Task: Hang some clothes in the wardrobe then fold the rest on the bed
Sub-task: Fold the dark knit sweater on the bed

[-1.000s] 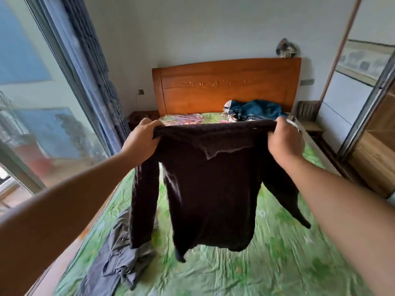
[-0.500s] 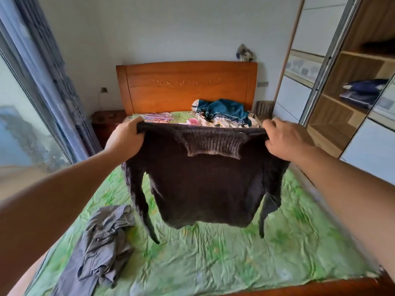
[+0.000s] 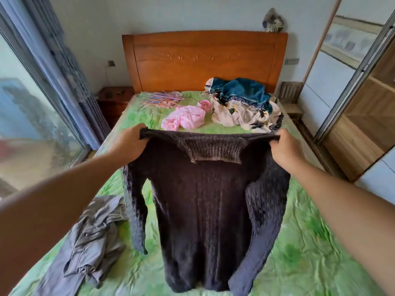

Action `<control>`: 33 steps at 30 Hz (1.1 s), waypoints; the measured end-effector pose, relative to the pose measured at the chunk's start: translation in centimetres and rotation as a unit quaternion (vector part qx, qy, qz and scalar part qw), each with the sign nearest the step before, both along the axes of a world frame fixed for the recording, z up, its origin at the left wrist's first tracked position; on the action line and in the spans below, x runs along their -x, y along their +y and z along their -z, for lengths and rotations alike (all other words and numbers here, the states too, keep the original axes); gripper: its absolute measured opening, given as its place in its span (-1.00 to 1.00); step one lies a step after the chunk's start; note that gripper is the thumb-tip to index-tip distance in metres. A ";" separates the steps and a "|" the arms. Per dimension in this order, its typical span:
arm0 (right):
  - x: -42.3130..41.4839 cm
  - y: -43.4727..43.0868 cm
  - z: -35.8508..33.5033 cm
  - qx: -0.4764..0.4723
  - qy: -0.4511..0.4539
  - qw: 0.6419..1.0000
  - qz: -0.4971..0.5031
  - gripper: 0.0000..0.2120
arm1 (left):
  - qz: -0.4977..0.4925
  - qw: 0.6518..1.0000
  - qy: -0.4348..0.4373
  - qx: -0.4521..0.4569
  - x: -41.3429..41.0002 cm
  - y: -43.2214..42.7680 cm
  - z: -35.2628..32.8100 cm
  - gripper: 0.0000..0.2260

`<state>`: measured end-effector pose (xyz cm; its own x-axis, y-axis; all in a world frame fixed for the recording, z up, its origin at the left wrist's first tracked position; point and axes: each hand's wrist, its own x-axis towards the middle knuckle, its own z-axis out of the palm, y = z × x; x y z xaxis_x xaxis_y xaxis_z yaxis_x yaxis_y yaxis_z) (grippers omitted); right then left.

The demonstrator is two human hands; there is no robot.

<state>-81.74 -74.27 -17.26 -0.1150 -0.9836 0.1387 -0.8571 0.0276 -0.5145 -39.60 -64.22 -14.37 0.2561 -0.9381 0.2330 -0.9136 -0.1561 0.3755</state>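
A dark knitted sweater [image 3: 205, 210] hangs spread out over the bed [image 3: 310, 242], its collar folded down toward me. My left hand [image 3: 130, 144] grips its left shoulder and my right hand [image 3: 284, 148] grips its right shoulder. Both sleeves dangle at the sides, and the hem reaches down near the green sheet. A crumpled grey garment [image 3: 89, 242] lies on the bed at the lower left. Farther back lie a pink garment [image 3: 186, 119] and a heap of teal and white patterned clothes [image 3: 243, 103].
A bundle of coloured hangers [image 3: 162, 98] lies near the wooden headboard [image 3: 203, 58]. The open wardrobe [image 3: 363, 116] with wooden shelves stands to the right. A window and blue curtain [image 3: 64, 67] run along the left. A dark nightstand [image 3: 113, 101] stands beside the headboard.
The sweater has dropped lower and hangs longer and flatter over the bed, with both hands still gripping its shoulders. The view tilted down, so the pink garment and hangers show behind it.
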 end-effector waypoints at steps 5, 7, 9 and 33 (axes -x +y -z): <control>-0.5 -6.3 7.3 -0.102 0.155 0.976 -0.114 -0.63 | -0.049 0.990 -0.040 -0.125 0.0 -5.1 8.3 -0.94; -1.1 -8.6 10.3 -0.130 0.194 0.962 -0.143 -0.62 | -0.079 0.979 -0.049 -0.180 -0.1 -7.0 11.4 -0.91; -1.9 -10.6 13.1 -0.123 0.266 0.943 -0.160 -0.64 | -0.103 0.973 0.001 -0.209 -0.3 -9.2 15.1 -0.86; -11.9 -29.3 46.7 -0.286 0.044 0.950 -0.117 -0.42 | -0.023 0.937 0.188 -0.294 -0.5 -30.8 50.4 -0.36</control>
